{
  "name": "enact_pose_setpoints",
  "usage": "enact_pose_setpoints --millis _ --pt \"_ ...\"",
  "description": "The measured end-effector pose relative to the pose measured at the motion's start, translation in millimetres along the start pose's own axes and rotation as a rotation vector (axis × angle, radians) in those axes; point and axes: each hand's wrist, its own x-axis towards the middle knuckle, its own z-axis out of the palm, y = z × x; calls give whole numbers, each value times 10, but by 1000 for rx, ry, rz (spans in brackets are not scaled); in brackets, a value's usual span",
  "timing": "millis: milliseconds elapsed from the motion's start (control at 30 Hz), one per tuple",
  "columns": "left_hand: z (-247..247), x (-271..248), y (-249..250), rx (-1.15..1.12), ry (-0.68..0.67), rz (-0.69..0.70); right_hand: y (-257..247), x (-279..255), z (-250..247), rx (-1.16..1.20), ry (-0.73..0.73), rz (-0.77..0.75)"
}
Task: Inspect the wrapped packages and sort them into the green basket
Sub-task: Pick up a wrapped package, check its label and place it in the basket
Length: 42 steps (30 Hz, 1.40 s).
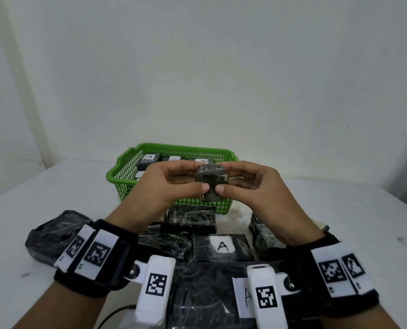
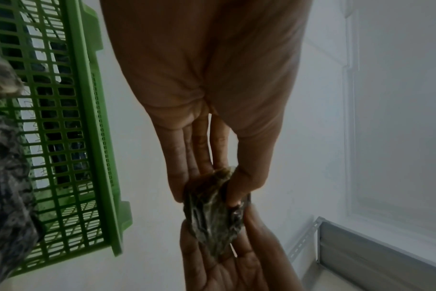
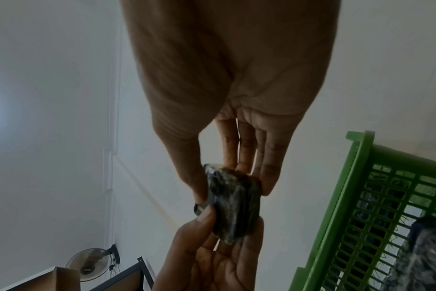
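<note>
A small package wrapped in dark marbled film is held up in front of the green basket. My left hand pinches its left side between thumb and fingers. From the other side my right hand pinches it the same way. No label shows on its near face. Several wrapped packages with white "A" labels lie inside the basket.
More dark wrapped packages lie on the white table below my wrists, one showing an "A" label. Another bulky one sits at the left. A white wall stands close behind the basket. A metal shelf and a fan appear in the wrist views.
</note>
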Motion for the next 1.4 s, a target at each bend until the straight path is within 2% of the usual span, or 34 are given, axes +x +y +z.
enact_pose_setpoints --millis 133,300,433,567,700,900,1033,1167,1400 --pt "47 -15 -21 54 -50 24 23 5 31 14 43 -46" --pt "13 -1 -22 51 33 80 27 12 10 -2 16 -47" --pt "1 -16 6 21 1 125 19 7 -3 -23 16 -57" --pt "-5 -23 5 46 -12 216 -4 7 -2 49 -69 33" --pt "24 -32 8 109 -64 298 -7 4 49 192 -77 119" --pt "12 -21 8 160 -52 339 -5 -11 76 84 -31 93" --pt "-16 -15 25 147 -35 357 -20 3 33 138 -18 120" --pt "-6 -10 13 198 -39 378 4 13 52 97 30 93" --pt "15 -16 7 204 -51 389 8 2 109 101 11 96"
